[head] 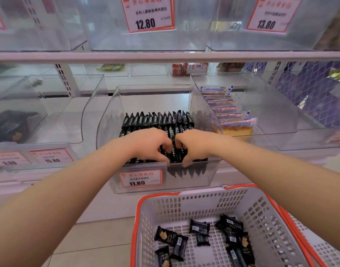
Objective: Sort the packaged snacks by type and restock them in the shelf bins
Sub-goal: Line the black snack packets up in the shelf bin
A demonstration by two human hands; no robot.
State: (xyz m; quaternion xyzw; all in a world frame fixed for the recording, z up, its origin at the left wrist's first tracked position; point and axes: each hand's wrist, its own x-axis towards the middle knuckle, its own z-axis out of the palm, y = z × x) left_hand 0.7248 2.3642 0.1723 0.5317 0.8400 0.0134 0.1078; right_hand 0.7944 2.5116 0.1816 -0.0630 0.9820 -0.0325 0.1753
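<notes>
A clear plastic shelf bin (115, 120) with an 11.80 price tag holds upright rows of black snack packets (155, 118). Both my hands are inside its front part, side by side. My left hand (149, 144) and my right hand (194, 144) curl their fingers around the black packets in the front row, pressing them together. Below, a white basket with an orange rim (242, 205) holds several loose black packets (200, 228) of the same kind.
To the right, another clear bin (277, 120) holds cake slices in blue-and-clear wrappers (225, 108). A bin on the left (55, 105) has dark packets (9, 124). Upper-shelf bins carry 12.80 and 13.80 tags. A second basket (331, 253) stands at far right.
</notes>
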